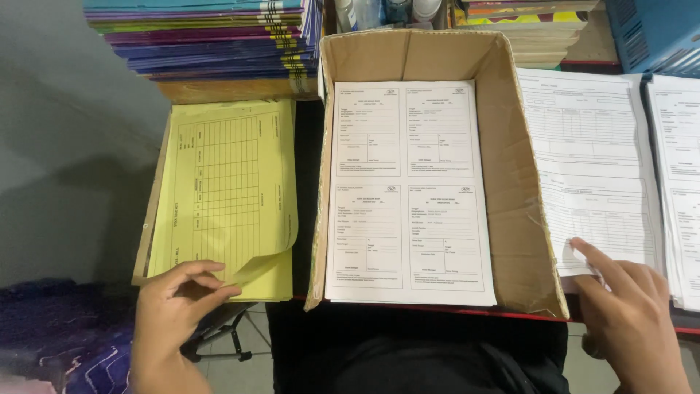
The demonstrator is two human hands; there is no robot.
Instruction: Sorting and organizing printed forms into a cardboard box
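Observation:
My left hand (175, 306) pinches the lower right corner of the top yellow printed sheet (226, 182), which curls up off a yellow stack lying in a shallow cardboard tray. My right hand (627, 299) rests with its fingertips on the lower edge of a stack of white printed forms (590, 160) at the right. Between both hands stands an open cardboard box (514, 168) holding a stack of white sheets (405, 190), each printed with four small forms.
A pile of coloured books (211, 36) lies behind the yellow stack. More white forms (678, 168) lie at the far right, a blue crate (656, 29) behind them. Bottles and another book pile sit behind the box. A red table edge (437, 310) runs in front.

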